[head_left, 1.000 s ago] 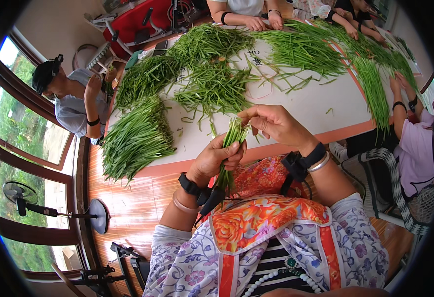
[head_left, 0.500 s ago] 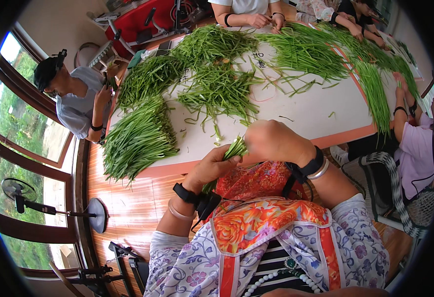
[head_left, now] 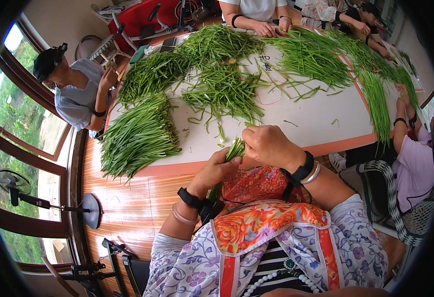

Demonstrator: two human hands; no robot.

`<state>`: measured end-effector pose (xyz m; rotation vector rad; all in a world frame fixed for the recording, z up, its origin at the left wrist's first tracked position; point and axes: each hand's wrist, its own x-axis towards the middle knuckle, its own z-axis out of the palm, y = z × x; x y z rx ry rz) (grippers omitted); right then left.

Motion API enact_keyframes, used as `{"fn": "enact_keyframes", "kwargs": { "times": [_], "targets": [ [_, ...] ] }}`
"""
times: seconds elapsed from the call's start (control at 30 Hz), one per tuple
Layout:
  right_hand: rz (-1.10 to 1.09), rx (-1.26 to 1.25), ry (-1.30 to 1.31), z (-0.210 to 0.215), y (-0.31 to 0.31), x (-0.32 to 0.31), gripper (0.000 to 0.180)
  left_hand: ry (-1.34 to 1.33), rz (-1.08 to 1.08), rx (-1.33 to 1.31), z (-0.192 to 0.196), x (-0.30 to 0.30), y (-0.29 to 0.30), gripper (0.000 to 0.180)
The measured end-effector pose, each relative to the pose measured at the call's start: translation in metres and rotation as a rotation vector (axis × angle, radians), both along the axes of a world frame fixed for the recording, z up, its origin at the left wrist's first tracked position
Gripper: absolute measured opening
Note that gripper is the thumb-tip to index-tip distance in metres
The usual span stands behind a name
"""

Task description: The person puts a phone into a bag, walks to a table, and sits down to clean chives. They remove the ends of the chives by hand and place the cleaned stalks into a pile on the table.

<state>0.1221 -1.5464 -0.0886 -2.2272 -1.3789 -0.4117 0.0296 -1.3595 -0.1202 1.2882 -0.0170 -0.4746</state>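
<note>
Just past the table's near edge, my left hand [head_left: 220,169] is closed around a small bundle of garlic chives [head_left: 235,149], its pale cut ends pointing up and away. Leaves of the bundle hang down below my palm. My right hand [head_left: 270,144] is pinched closed right beside those pale ends; whatever its fingertips hold is hidden. Beyond my hands lies a loose heap of chives [head_left: 224,91], with a few stray stalks trailing toward me. A neatly aligned pile of chives [head_left: 140,134] rests at the table's left corner, its leaf tips overhanging the edge.
The white table [head_left: 320,114] has a pinkish border and carries more chive heaps [head_left: 311,57] at the back and right. Co-workers handle stalks at the left, far and right sides. A chair [head_left: 382,193] stands to my right, a fan [head_left: 91,211] by the windows on the left.
My right hand has shifted slightly, its fingers still at the bundle's pale ends. The left hand keeps its grip. The co-worker on the left has raised a hand.
</note>
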Motion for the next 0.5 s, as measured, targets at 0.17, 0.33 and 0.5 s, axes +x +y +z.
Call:
{"fn": "enact_keyframes", "kwargs": {
  "times": [0.17, 0.33, 0.5],
  "targets": [
    [-0.106, 0.303, 0.208, 0.014, -0.001, 0.034, 0.009, -0.049, 0.099, 0.085, -0.003, -0.007, 0.006, 0.014],
    [-0.197, 0.315, 0.355, 0.029, 0.004, 0.067, 0.008, -0.052, 0.355, 0.000, -0.017, -0.003, 0.040, 0.014],
    [-0.062, 0.292, -0.146, 0.026, 0.001, 0.103, 0.019, 0.025, 0.465, -0.151, -0.032, 0.001, 0.064, 0.013]
  ]
}}
